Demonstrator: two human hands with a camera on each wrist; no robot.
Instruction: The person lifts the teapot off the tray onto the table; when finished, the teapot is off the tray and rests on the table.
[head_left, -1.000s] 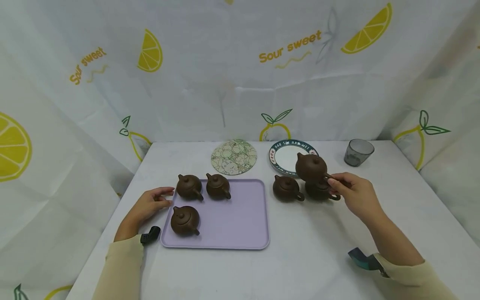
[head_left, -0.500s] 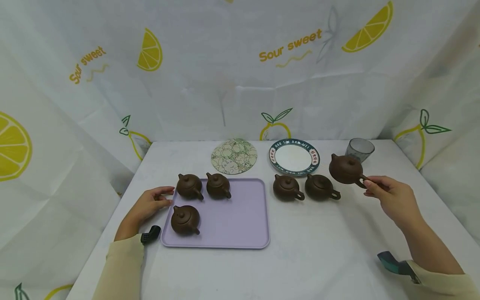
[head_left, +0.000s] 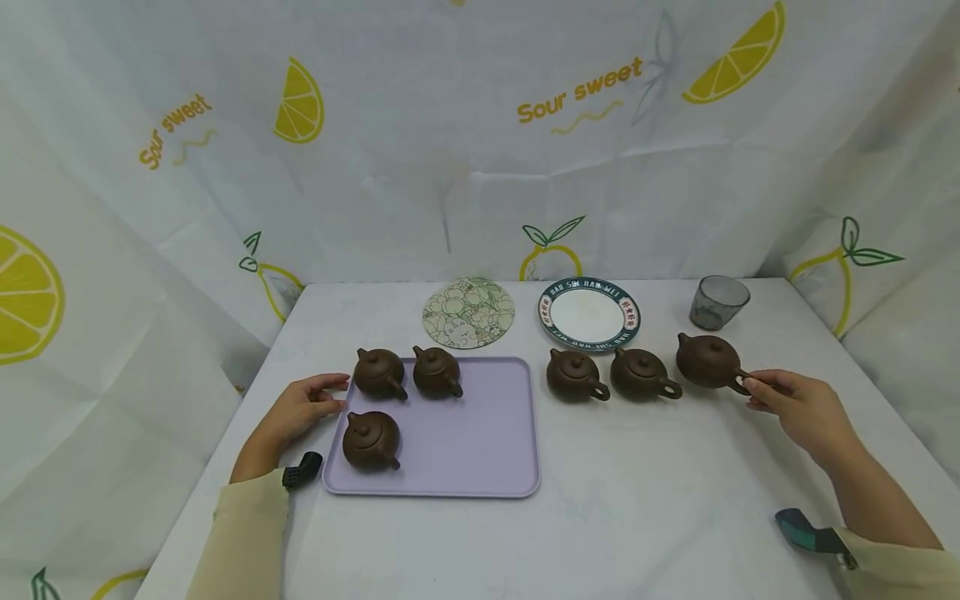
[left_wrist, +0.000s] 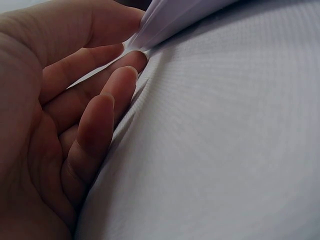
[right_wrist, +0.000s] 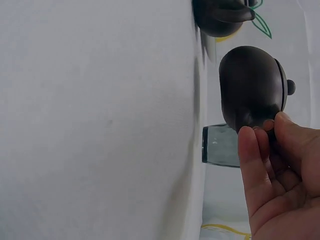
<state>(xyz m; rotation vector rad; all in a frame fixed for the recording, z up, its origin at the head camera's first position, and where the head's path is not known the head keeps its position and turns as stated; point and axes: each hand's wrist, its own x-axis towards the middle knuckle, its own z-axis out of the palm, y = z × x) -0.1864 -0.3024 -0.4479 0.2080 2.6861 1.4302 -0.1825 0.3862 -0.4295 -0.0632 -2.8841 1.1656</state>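
The white counter [head_left: 637,517] is spread wide before me, and on it sits my lilac tray [head_left: 465,442], with three brown teapots [head_left: 371,442] on its left half. Behind them lie the plate [head_left: 588,314] with its green lettered rim and the round printed mat [head_left: 468,315]. Now the busy side: two more teapots stand right of the tray, the nearer one [head_left: 573,377] and the second one [head_left: 641,375], and here at the end of that row is the one I'm carrying, the held teapot [head_left: 707,360], just beside the second and in front of the smoky glass [head_left: 716,302].

I'd call this the placing step: the right wrist view shows a gap beneath the base, so it's off the counter, upright and near level. The next move, I judge, calls for a straight, gentle lowering, base flat and clear of its neighbour, before any letting go.

On to the hands! My right hand [head_left: 810,417] has its fingers [right_wrist: 250,150] clamped on the handle [head_left: 740,379], thumb opposite. My left hand [head_left: 303,406] rests at the tray's left edge, fingers loosely bent and slightly apart, thumb tip at the rim; whether it presses, I can't tell.
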